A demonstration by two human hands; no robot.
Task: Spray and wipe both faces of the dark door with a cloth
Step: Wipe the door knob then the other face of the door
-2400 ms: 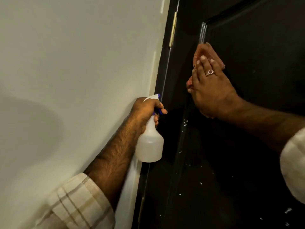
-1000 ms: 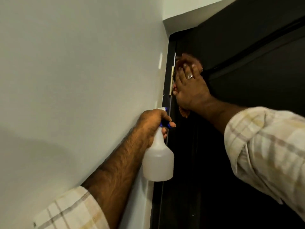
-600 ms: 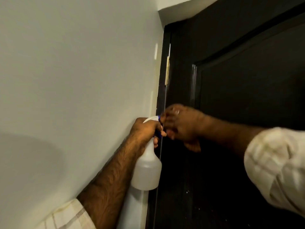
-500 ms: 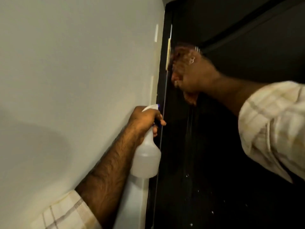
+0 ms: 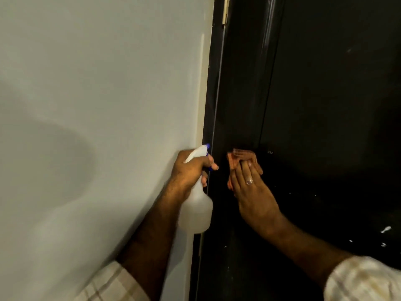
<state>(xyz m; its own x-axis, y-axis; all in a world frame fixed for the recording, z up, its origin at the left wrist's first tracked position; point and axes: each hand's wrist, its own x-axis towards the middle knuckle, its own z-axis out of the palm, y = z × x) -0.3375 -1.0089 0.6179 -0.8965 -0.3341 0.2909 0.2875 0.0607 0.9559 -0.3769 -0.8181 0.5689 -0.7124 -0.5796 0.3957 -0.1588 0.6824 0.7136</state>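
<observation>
1. My right hand (image 5: pixel 252 192) has dropped from high beside the brass hinge (image 5: pixel 225 9), where it was half a second ago, to the middle of the door's (image 5: pixel 336 105) left strip. I read that as one long downward wiping stroke along the hinge side.
2. The hand lies flat, fingers straight, pressing an orange cloth (image 5: pixel 239 157) against the dark door. The cloth peeks out beyond the fingertips (image 5: pixel 249 165), further up the door.
3. My left hand (image 5: pixel 191 170) has stayed just left of the door edge, against the pale wall (image 5: pixel 97 105). Its fingers curl round the neck of a white spray bottle (image 5: pixel 196 211), one finger near the blue trigger; the bottle body hangs below the fist.
4. White specks (image 5: pixel 386 230) dot the door low and to the right, well apart from the cloth. I judge this face only partly wiped, and the other face is out of sight.
</observation>
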